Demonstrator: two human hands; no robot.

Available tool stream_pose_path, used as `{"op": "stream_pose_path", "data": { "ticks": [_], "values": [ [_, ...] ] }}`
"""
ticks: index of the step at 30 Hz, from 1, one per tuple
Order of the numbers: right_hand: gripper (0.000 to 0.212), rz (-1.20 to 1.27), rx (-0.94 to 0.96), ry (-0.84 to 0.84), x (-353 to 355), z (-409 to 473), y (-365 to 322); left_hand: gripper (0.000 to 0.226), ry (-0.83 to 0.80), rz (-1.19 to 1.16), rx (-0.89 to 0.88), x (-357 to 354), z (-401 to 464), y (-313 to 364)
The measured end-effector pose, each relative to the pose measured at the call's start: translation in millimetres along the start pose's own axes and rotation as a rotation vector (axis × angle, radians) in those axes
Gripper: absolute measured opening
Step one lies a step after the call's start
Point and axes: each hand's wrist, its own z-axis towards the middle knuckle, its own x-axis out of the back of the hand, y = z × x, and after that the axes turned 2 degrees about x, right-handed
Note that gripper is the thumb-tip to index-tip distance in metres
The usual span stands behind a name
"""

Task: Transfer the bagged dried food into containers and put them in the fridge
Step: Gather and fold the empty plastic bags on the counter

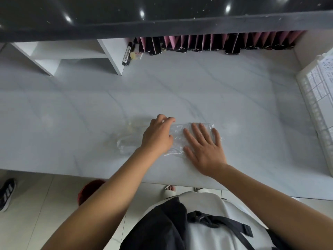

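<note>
We find the right hand (203, 148) flat on the clear bag (178, 129); the left hand (158, 134) beside it is curled, grasp unclear. Bag looks emptied; storing unverified.

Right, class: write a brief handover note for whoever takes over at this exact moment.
Left hand: fingers curled on the clear plastic bag; I cannot tell whether it pinches it.
Right hand: flat, pressing the bag onto the table.
Bag looks flattened, contents unclear; more clear plastic lies to its left.
Done: cannot confirm. Left: no container or fridge in view, so treat storing as pending.
</note>
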Motion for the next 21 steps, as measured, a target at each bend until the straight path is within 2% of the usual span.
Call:
{"op": "stream_pose_path", "data": {
  "ticks": [2,5,7,10,12,16,19,21],
  "values": [
    [0.059,0.015,0.018,0.028,7.0,0.2,2.5,0.052,-0.101,0.03,0.022,3.1,18.3,1.9],
    [0.054,0.054,0.017,0.125,21.9,-12.3,0.2,0.05,-0.146,0.047,0.039,7.0,33.5,5.2],
    [0.052,0.064,0.029,0.14,27.8,-24.1,-3.3,0.04,-0.16,0.093,0.018,10.2,39.2,8.0],
    [0.053,0.034,-0.007,0.062,26.5,-33.3,-4.0,0.02,-0.164,0.153,-0.027,15.8,43.1,13.7],
    [0.054,0.007,-0.029,0.033,24.2,-34.3,-3.7,0.015,-0.138,0.185,-0.078,18.6,41.2,18.7],
    [0.057,-0.034,-0.043,0.047,23.4,-34.6,-6.0,0.025,-0.012,0.174,-0.186,18.2,17.9,27.3],
    [0.06,-0.068,-0.047,0.028,22.8,-35.2,-6.2,0.02,0.067,0.168,-0.236,5.1,-10.0,22.5],
    [0.06,-0.085,-0.048,0.003,24.5,-36.5,-5.3,0.015,0.053,0.158,-0.223,-8.3,-27.5,16.1]
  ]
}}
